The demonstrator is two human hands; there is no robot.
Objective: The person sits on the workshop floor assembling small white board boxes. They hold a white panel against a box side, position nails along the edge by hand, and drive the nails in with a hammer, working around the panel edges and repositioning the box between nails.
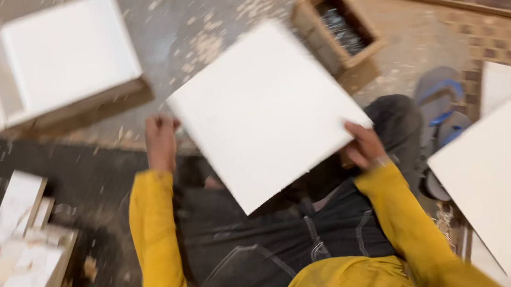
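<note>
A white panel (264, 114) is held over the lap by both hands, at the centre of the frame.

The panel is gripped at two edges: the left hand (160, 142) is closed on its left corner and the right hand (361, 145) is closed on its lower right edge; the panel is tilted and blurred, so it appears to be mid-handling, being turned or positioned; an open white box (57, 55) is seen on the floor (192, 15) at upper left, a small wooden box (336, 26) of dark hardware at upper centre, a second white panel (508, 184) at lower right, and stacked boards (11, 274) at lower left; sawdust is scattered about; a firm two-handed hold and a steadied panel would be called for before any placing.
</note>
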